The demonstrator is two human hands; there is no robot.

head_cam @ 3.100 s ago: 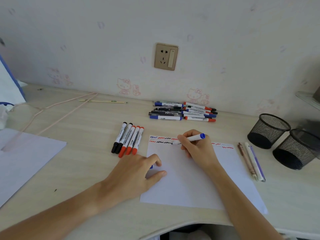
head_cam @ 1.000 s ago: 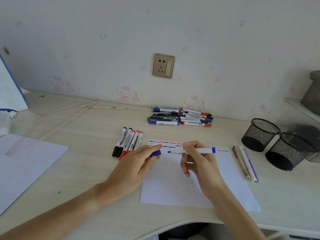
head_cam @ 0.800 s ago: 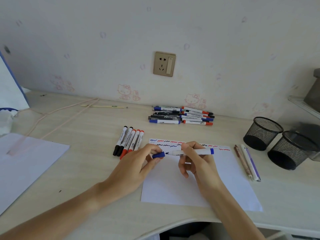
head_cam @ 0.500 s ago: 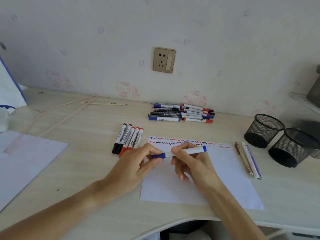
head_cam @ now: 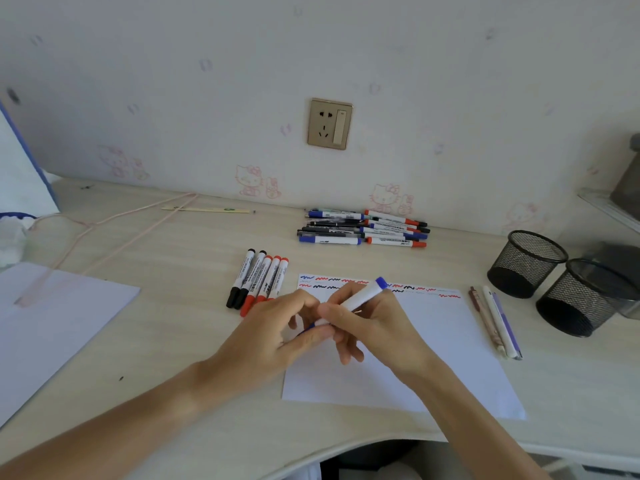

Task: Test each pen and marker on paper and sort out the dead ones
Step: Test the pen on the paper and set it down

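Note:
My right hand (head_cam: 374, 323) grips a white marker with a blue end (head_cam: 363, 295), tilted up to the right over the test paper (head_cam: 433, 348). My left hand (head_cam: 277, 336) pinches the marker's blue cap (head_cam: 308, 330) at its lower end; fingers mostly hide the cap. Blue, red and black squiggles (head_cam: 346, 284) run along the paper's top edge. Several black and red markers (head_cam: 258, 280) lie in a row left of the paper. A pile of pens and markers (head_cam: 360, 228) lies by the wall.
Three pens (head_cam: 495, 320) lie right of the paper. Two black mesh pen cups (head_cam: 526, 263) (head_cam: 585, 296) stand at the far right. Another white sheet (head_cam: 52, 323) lies at the left, with a pink cord (head_cam: 114, 233) and a pencil (head_cam: 207, 210) behind it.
My right hand stopped writing and lifted the marker. My left hand brought the blue cap to the tip and the cap now sits on the marker's end, with the marker tilted up.

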